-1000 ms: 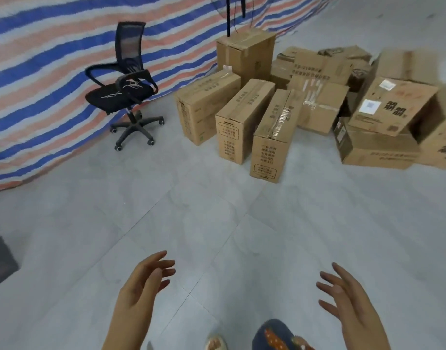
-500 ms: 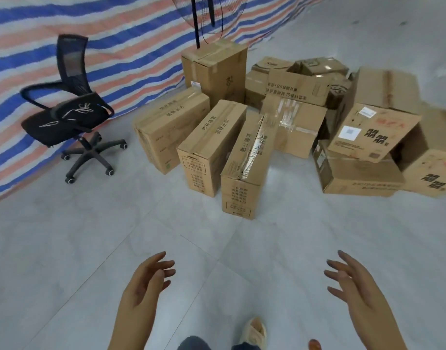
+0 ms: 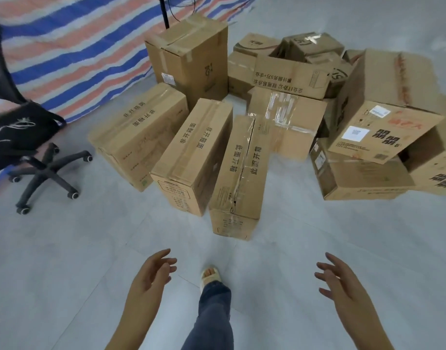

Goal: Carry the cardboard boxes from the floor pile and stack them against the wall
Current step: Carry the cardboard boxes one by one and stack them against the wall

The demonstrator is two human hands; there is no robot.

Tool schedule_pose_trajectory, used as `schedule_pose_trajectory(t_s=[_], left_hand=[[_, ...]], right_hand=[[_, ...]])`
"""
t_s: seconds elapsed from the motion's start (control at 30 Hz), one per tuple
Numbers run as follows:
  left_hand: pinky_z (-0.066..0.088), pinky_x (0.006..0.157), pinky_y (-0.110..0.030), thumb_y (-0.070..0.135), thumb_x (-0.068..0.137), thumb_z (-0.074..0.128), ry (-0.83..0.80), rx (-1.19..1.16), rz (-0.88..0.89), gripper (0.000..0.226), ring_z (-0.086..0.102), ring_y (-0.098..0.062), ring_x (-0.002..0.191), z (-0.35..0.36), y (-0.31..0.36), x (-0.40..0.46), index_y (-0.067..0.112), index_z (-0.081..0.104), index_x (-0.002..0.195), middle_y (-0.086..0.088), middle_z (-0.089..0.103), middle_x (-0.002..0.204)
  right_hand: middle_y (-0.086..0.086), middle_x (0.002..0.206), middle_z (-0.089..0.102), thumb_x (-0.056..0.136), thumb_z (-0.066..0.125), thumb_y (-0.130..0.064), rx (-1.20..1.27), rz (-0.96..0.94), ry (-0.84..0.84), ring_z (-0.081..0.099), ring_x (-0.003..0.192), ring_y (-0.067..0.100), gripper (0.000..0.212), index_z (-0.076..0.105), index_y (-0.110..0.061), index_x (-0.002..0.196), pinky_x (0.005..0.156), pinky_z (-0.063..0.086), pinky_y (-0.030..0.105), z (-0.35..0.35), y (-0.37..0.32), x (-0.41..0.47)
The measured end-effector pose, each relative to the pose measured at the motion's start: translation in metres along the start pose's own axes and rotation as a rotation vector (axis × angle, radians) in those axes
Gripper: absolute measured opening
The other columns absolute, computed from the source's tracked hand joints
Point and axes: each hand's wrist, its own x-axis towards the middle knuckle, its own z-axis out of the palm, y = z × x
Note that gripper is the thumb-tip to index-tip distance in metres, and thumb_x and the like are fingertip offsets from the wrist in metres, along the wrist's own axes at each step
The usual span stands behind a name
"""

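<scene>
A pile of brown cardboard boxes covers the floor ahead. Three long boxes lie side by side at its front: the nearest box [image 3: 242,173], a middle box [image 3: 194,152] and a left box [image 3: 138,132]. A tall taped box [image 3: 189,54] stands behind them, and a tilted box with a white label [image 3: 383,109] leans on others at the right. My left hand [image 3: 151,279] and my right hand [image 3: 343,281] hang open and empty in front of me, short of the nearest box.
A black office chair [image 3: 27,142] on castors stands at the left. A striped blue, red and white tarp [image 3: 73,46] covers the wall behind it. A black stand pole [image 3: 163,11] rises behind the tall box. My foot [image 3: 209,274] steps on the grey tiled floor [image 3: 65,261].
I have walked closer to the pile, so the boxes and chair look larger and nearer. Both hands stay open and empty, and a foot has stepped forward.
</scene>
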Motion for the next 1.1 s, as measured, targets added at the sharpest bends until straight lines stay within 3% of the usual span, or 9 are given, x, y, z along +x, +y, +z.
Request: schedule_pose_trajectory(t_s=[0.2,0.3,0.4,0.47,0.6,0.73,0.83,1.0,1.1], left_hand=[[0.047,0.094,-0.03,0.022,0.1,0.044,-0.249,0.256,-0.111,0.021,0.06,-0.011,0.104,0.028,0.017,0.174,0.031,0.055,0.115,0.005,0.063,0.112],[0.045,0.091,-0.027,0.025,0.1,0.042,-0.303,0.332,-0.216,0.024,0.057,-0.01,0.101,0.063,0.001,0.252,0.025,0.053,0.122,-0.001,0.06,0.118],[0.045,0.084,-0.027,0.025,0.1,0.043,-0.286,0.311,-0.362,0.033,0.055,-0.015,0.102,0.107,-0.029,0.32,0.013,0.051,0.13,-0.004,0.057,0.119],[0.044,0.095,-0.032,0.024,0.099,0.043,-0.222,0.311,-0.478,0.041,0.051,-0.023,0.116,0.138,-0.055,0.354,0.011,0.045,0.138,-0.008,0.051,0.133],[0.03,0.109,-0.038,0.037,0.101,0.035,-0.147,0.357,-0.558,0.054,0.033,-0.027,0.138,0.189,-0.116,0.395,0.014,0.025,0.149,-0.007,0.028,0.155],[0.036,0.093,-0.032,0.044,0.101,0.033,-0.189,0.206,-0.579,0.034,0.048,-0.016,0.111,0.206,-0.151,0.403,0.024,0.047,0.125,-0.001,0.051,0.133],[0.035,0.095,-0.03,0.043,0.102,0.029,-0.208,0.146,-0.58,0.03,0.049,-0.011,0.108,0.211,-0.157,0.401,0.028,0.047,0.12,0.006,0.056,0.118],[0.033,0.09,-0.026,0.041,0.103,0.026,-0.256,0.183,-0.553,0.03,0.05,-0.002,0.094,0.223,-0.121,0.382,0.029,0.047,0.121,0.014,0.055,0.106],[0.037,0.077,-0.01,0.037,0.103,0.028,-0.241,0.199,-0.453,0.025,0.052,0.003,0.087,0.223,-0.078,0.361,0.031,0.051,0.111,0.02,0.055,0.097]], right_hand=[[-0.007,0.107,0.064,0.098,0.049,-0.015,-0.096,0.136,-0.028,0.064,0.099,0.013,0.028,0.054,-0.025,0.123,0.079,0.051,0.031,0.059,-0.011,0.117],[0.001,0.111,0.063,0.099,0.046,-0.018,-0.184,0.264,-0.083,0.061,0.101,0.021,0.03,0.051,-0.019,0.129,0.09,0.05,0.037,0.09,0.007,0.182],[0.012,0.125,0.059,0.1,0.045,-0.022,-0.243,0.375,-0.124,0.058,0.098,0.022,0.035,0.047,-0.015,0.134,0.09,0.048,0.034,0.123,0.037,0.249],[0.011,0.133,0.053,0.1,0.044,-0.025,-0.248,0.46,-0.136,0.055,0.101,0.02,0.039,0.043,-0.015,0.138,0.09,0.046,0.032,0.146,0.062,0.288],[0.003,0.155,0.03,0.101,0.039,-0.032,-0.254,0.593,-0.18,0.039,0.133,0.023,0.055,0.02,-0.019,0.151,0.095,0.032,0.025,0.188,0.121,0.35],[0.003,0.151,0.036,0.1,0.037,-0.036,-0.181,0.64,-0.226,0.041,0.131,0.022,0.055,0.023,-0.018,0.15,0.101,0.032,0.027,0.213,0.158,0.367],[0.002,0.143,0.043,0.099,0.039,-0.036,-0.093,0.67,-0.193,0.045,0.126,0.022,0.053,0.027,-0.017,0.148,0.11,0.036,0.041,0.218,0.168,0.367],[-0.006,0.125,0.05,0.1,0.041,-0.034,-0.073,0.641,-0.133,0.051,0.104,0.012,0.041,0.038,-0.02,0.138,0.089,0.041,0.031,0.191,0.139,0.362],[-0.012,0.107,0.054,0.099,0.04,-0.038,-0.176,0.527,-0.068,0.053,0.092,0.007,0.028,0.047,-0.025,0.124,0.085,0.04,0.031,0.165,0.099,0.356]])
